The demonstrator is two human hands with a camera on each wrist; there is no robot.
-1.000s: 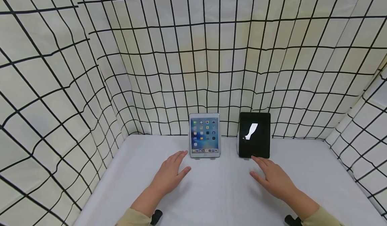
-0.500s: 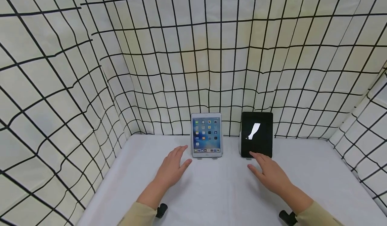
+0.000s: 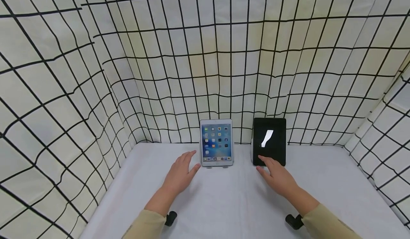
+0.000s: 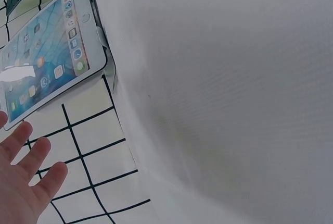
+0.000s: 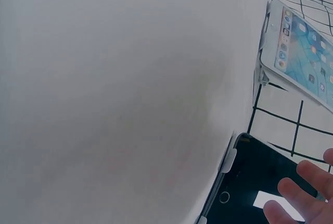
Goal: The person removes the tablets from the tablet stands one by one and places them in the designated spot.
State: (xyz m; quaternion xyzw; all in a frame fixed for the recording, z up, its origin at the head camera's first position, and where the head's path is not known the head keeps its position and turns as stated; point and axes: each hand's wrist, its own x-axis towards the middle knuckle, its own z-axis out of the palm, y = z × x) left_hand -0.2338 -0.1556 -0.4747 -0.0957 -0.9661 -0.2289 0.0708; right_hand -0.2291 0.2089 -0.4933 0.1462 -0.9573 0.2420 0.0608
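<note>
A white-framed tablet [image 3: 216, 143] with a lit screen of app icons stands propped up at the back of the table. To its right a black tablet [image 3: 269, 139] with a dark screen leans on a similar stand, a bright reflection on its glass. My left hand [image 3: 178, 173], fingers extended, hovers just left of the white tablet's lower edge and holds nothing. In front of the black tablet my right hand [image 3: 278, 176] reaches up with spread fingers, overlapping its lower left part in the head view. The right wrist view shows the right fingers [image 5: 296, 193] over the dark screen.
White cloth covers the table [image 3: 224, 203]. Black-gridded white walls [image 3: 192, 72] enclose it at the back and on both sides. Small clear stand lips [image 5: 229, 160] hold the tablets' lower edges. A black wrist device [image 3: 294, 222] sits at the right sleeve.
Both hands have moved slightly forward, toward the tablets. The right hand has also shifted left, its fingertips now higher against the black tablet. Both tablets stay in place.
</note>
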